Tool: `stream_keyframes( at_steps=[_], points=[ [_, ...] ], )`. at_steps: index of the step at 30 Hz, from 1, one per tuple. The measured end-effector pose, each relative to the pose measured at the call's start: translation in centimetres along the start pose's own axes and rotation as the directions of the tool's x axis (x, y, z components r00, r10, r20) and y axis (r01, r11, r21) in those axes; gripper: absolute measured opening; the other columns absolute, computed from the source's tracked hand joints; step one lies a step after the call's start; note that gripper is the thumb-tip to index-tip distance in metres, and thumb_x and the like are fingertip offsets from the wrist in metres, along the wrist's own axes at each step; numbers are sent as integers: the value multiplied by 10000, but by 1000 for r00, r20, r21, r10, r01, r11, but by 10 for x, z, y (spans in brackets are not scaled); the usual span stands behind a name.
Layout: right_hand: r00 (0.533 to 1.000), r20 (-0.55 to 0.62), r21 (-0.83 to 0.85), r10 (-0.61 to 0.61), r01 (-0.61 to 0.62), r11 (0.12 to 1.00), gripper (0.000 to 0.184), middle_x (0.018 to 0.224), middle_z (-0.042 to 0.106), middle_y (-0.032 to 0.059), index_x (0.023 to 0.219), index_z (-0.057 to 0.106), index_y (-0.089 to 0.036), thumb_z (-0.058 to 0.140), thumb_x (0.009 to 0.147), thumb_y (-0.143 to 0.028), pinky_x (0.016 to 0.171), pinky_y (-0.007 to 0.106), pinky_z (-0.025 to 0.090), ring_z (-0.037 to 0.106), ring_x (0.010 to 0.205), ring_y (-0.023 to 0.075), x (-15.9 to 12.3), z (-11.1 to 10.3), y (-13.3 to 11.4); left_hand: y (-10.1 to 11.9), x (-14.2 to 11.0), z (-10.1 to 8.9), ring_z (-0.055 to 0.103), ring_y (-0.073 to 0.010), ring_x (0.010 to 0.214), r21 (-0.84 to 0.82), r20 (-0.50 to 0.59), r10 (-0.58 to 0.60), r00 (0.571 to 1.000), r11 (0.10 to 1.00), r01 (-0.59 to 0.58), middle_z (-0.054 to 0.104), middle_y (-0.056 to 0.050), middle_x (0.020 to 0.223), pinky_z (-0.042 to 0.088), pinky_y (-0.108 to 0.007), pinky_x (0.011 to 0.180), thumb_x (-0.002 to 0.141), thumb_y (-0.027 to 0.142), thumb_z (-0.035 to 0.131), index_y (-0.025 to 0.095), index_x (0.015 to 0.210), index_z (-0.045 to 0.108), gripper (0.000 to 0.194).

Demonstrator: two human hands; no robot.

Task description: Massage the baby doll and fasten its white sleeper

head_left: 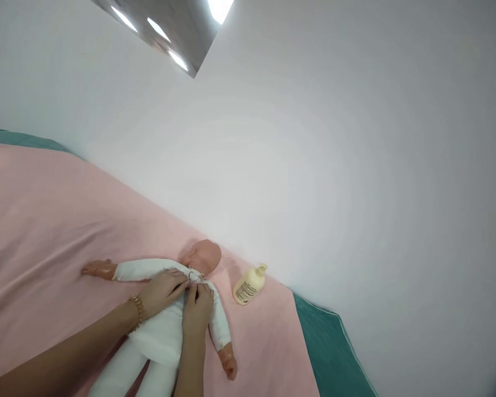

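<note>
A baby doll (165, 333) with a white cloth body lies on its back, its bare head towards the wall and its arms spread out. My left hand (163, 290), with a beaded bracelet (137, 311) at the wrist, rests on the upper chest, fingers bent towards the neck. Close beside it, my right hand (199, 306) is closed at the chest, thumb and fingers drawn together. The fingertips of both hands meet just below the neck. A thin dark line shows by the neck; what the fingers pinch is too small to make out.
A pale yellow pump bottle (249, 284) stands right of the doll's head, near the wall (314, 165). The pink cloth (58, 220) under the doll has creases at left. Green fabric (330, 336) shows at its edges. A reflective panel (177, 33) hangs at the top.
</note>
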State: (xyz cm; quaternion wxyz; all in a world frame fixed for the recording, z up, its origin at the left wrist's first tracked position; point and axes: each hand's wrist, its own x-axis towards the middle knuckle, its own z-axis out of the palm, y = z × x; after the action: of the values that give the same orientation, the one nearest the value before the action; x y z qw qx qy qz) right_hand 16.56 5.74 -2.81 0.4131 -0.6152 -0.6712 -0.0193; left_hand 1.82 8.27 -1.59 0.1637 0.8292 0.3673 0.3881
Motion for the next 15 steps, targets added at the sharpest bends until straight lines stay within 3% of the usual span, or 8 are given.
stream_keyframes(
  at_steps=[7, 10, 15],
  points=[
    [998, -66, 191, 2, 10, 982, 263, 952, 643, 74, 872, 645, -196, 403, 967, -236, 835, 333, 381, 543, 929, 224, -8, -16, -13, 4, -8, 1, 575, -217, 1019, -6, -172, 50, 984, 999, -51, 676, -64, 1057, 428, -366, 938, 985, 297, 360, 197, 1041, 650, 311],
    [998, -57, 201, -22, 33, 979, 238, 1016, 643, 77, 936, 650, -205, 418, 968, -249, 872, 348, 382, 545, 984, 228, -9, -19, -15, 2, -8, 1, 576, -222, 1016, -2, -151, 52, 987, 999, -53, 682, -65, 1040, 435, -374, 942, 974, 296, 382, 196, 1020, 656, 296],
    [1000, -23, 109, -15, 17, 994, 251, 937, 669, 81, 907, 673, -200, 437, 964, -264, 810, 349, 392, 562, 937, 246, -6, -14, -13, 4, -7, 1, 592, -228, 959, 14, -114, 13, 993, 1000, -11, 691, -65, 981, 453, -377, 906, 967, 315, 394, 194, 940, 660, 294]
  ],
)
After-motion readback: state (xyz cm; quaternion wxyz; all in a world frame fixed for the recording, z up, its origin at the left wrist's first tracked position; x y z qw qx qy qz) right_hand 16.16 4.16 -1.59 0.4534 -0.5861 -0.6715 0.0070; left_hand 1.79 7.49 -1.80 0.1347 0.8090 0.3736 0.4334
